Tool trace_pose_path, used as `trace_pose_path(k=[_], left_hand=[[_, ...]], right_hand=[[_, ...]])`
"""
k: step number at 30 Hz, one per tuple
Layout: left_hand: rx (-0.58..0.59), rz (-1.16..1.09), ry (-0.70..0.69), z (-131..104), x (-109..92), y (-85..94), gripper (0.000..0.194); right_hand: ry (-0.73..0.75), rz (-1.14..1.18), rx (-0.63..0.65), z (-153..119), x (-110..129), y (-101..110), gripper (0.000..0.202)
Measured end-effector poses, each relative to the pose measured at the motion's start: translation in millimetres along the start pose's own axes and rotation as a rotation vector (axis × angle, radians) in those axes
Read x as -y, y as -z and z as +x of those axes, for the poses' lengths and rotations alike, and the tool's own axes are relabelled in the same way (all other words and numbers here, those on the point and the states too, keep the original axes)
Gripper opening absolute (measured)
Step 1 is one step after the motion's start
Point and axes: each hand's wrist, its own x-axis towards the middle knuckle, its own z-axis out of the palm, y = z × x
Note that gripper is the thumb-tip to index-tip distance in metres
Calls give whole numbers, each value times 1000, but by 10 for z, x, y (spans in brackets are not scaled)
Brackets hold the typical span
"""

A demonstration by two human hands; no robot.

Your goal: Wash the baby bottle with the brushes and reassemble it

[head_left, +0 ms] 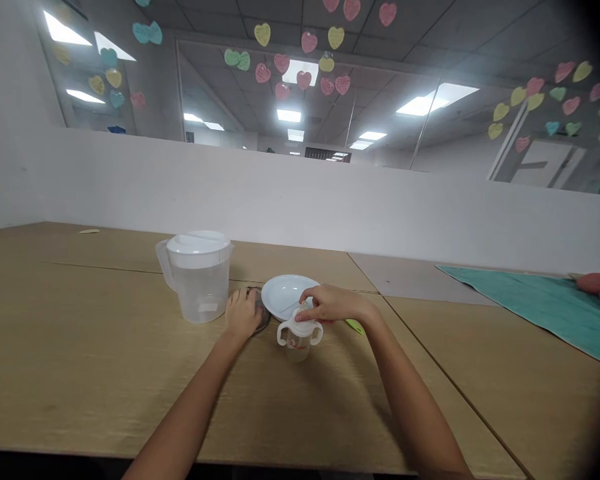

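Gripping the sippy cup point(299, 339) lid, red print unreadable, right hand point(330, 305); left hand point(241, 315) perhaps loosely curled.

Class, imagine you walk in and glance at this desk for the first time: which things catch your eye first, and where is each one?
At the middle of the wooden table, the right hand grips the lid of a small two-handled sippy cup. The left hand rests on a dark round object just beside it. Behind them stand a clear lidded pitcher on the left and a white plate; paper hearts dot the ceiling above.
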Motion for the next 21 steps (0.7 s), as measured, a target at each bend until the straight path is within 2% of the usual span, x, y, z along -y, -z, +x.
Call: trace_pose_path(k=[6,8,12,17,19,21], left_hand=[[64,-35,121,2,-35,59,30],[24,-8,155,17,-32,114,27],[-146,-19,151,67,-86,298,25],[-493,-311,-57,13,-369,514,37],[-621,-398,-137,-59,-492,535,45],[-695,-421,-255,-127,-578,514,51]], right_hand=[[17,9,-26,-20,-7,37,65],[20,-23,-90,-33,-7,51,63],[31,-70,-256,-76,-1,84,58],[128,-20,-396,-97,17,95,49],[204,10,-430,-86,24,84,57],[285,35,-426,-77,39,69,70]])
